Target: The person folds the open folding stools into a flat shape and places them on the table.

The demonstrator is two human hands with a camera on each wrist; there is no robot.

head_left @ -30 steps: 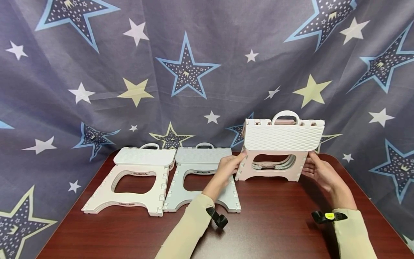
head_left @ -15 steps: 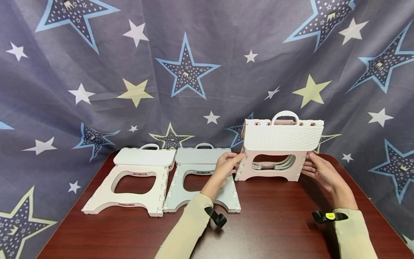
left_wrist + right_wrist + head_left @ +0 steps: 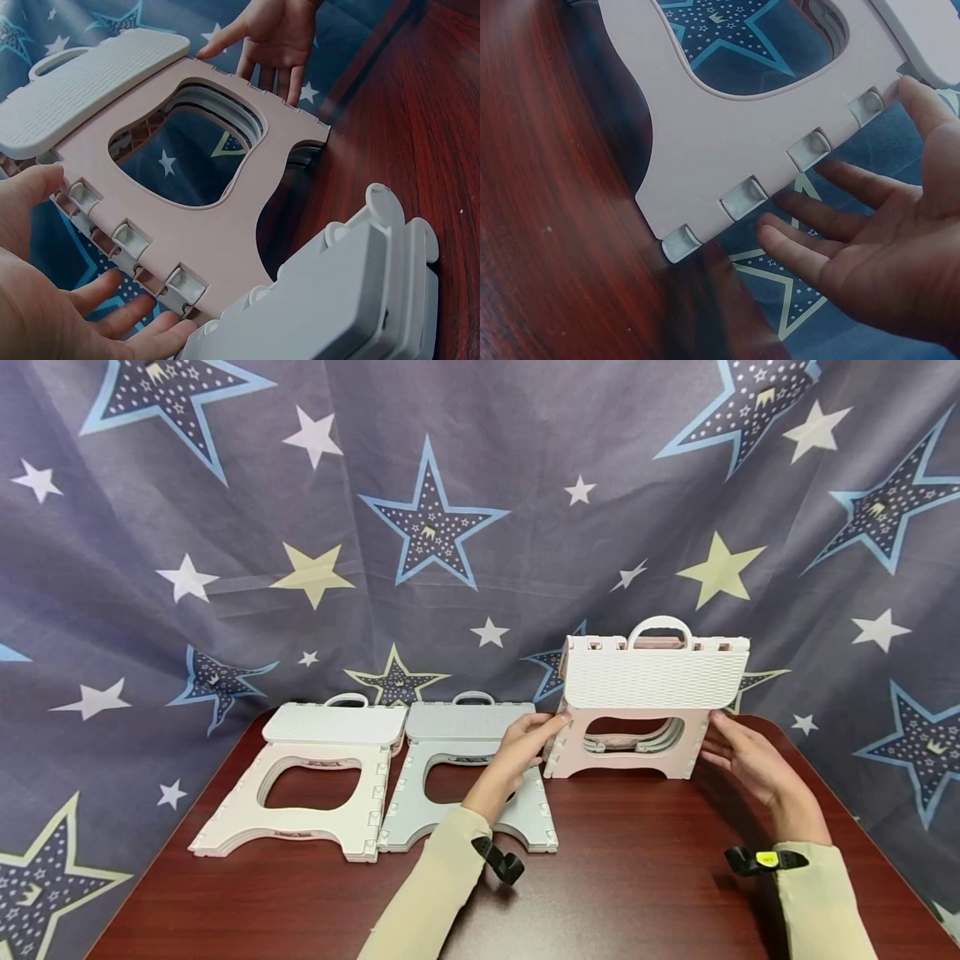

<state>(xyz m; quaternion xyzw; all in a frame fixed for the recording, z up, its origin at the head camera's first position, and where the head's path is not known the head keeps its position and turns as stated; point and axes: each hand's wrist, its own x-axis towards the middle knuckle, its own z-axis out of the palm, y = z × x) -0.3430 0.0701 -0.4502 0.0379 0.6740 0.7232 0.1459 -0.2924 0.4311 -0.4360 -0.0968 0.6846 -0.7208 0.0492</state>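
A folding step stool (image 3: pixel 630 743) with pale pink legs, a white textured seat panel and a white carry handle stands folded and upright at the back right of the table. My left hand (image 3: pixel 517 758) is at its left edge, thumb tip near the front corner and fingers spread along the hinged side, as the left wrist view shows. At the opposite edge is my right hand (image 3: pixel 757 764); in the right wrist view its thumb touches just below the seat panel and its fingers extend loosely beside the edge. Neither hand's fingers curl round the stool.
A grey-blue folded step stool (image 3: pixel 468 822) lies left of the pink one, partly behind my left forearm. Beside it lies a cream folded step stool (image 3: pixel 307 818) with a white seat panel. A star-patterned curtain (image 3: pixel 450 635) hangs behind the dark red wooden table (image 3: pixel 622 877).
Almost nothing differs. My left hand has shifted slightly left along the pink stool's edge; the stools stay where they were.
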